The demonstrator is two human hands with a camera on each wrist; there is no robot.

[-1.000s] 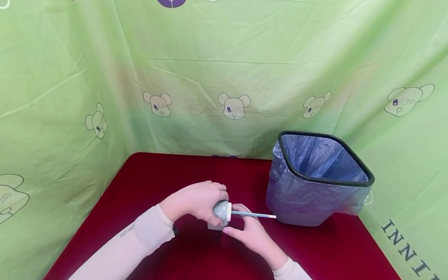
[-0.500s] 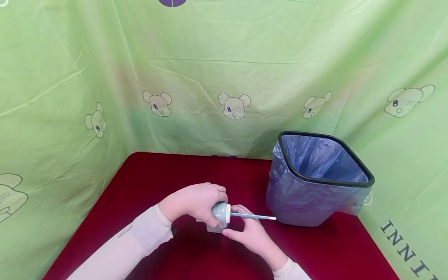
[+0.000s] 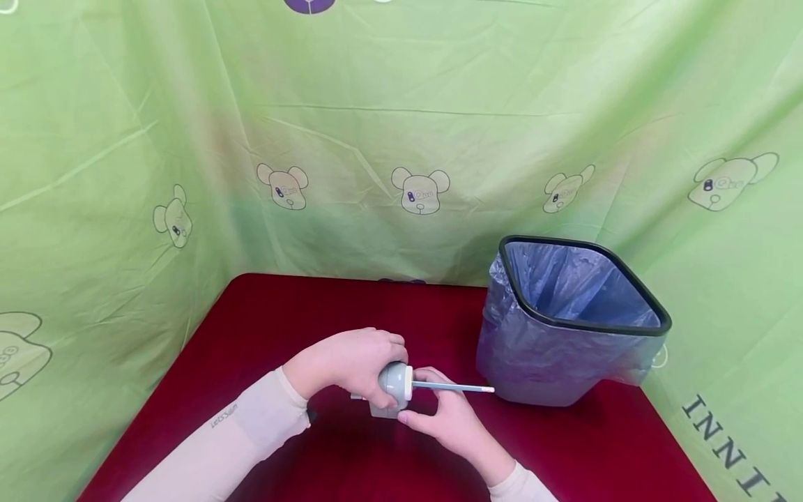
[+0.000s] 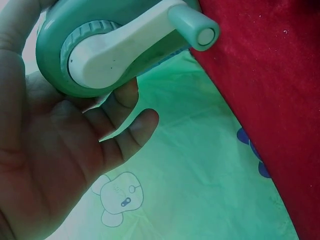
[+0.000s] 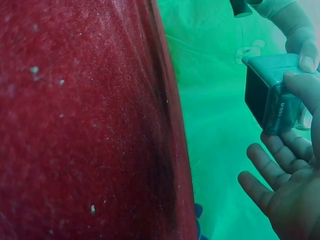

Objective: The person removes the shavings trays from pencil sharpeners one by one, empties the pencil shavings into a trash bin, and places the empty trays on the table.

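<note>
A grey-green crank pencil sharpener (image 3: 395, 382) is held over the table in the head view, turned on its side. From its white front a light blue pencil (image 3: 453, 387) sticks out to the right. My left hand (image 3: 360, 364) grips the sharpener's rounded body from the left. Beside its palm in the left wrist view is the white crank (image 4: 125, 45) with a green knob. My right hand (image 3: 456, 422) holds the sharpener from the right, behind the pencil. In the right wrist view, its thumb and fingers are at the boxy base (image 5: 275, 67).
A bin (image 3: 533, 359) with a black rim and a blue plastic bag stands at the table's back right. Dark red cloth covers the table (image 3: 301, 307). Green printed curtain (image 3: 351, 132) hangs behind it and at both sides.
Both hands and the sharpener have shifted very slightly left and down since the first frame. The pencil stays in the sharpener and both holds look the same.
</note>
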